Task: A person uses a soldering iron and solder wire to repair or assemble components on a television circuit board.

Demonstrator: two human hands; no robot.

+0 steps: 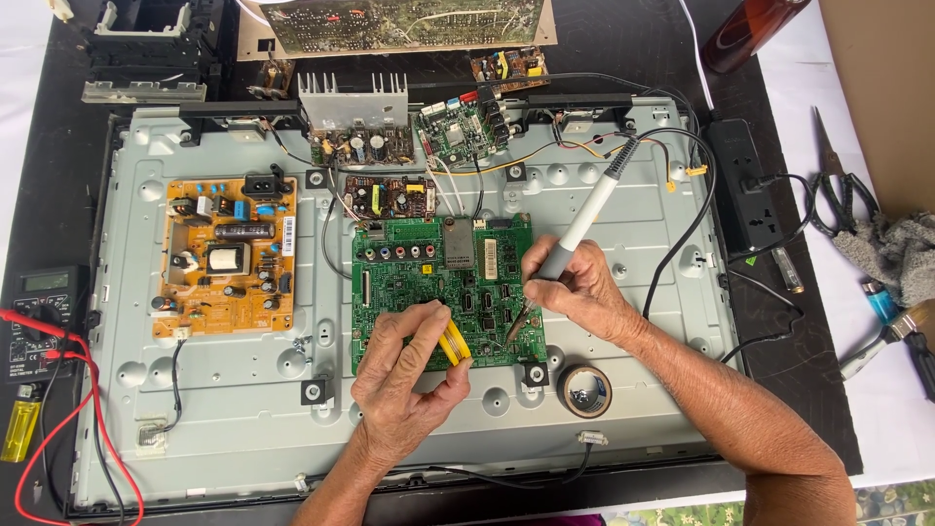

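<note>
My left hand (404, 375) pinches a small yellow spool (453, 343) over the lower edge of a green circuit board (429, 282). My right hand (575, 287) grips a grey soldering iron (584, 219) like a pen, its tip touching the green board near the spool. The board is mounted in the middle of a large grey metal back panel (623, 195) of an opened flat screen.
An orange power board (226, 255) sits on the panel's left. Smaller boards and a heat sink (353, 97) lie along the top. A tape roll (586, 390) rests at lower right. A multimeter (39, 312) with red leads, a yellow lighter (19, 429), a power strip (750, 185) and scissors (833, 180) surround the panel.
</note>
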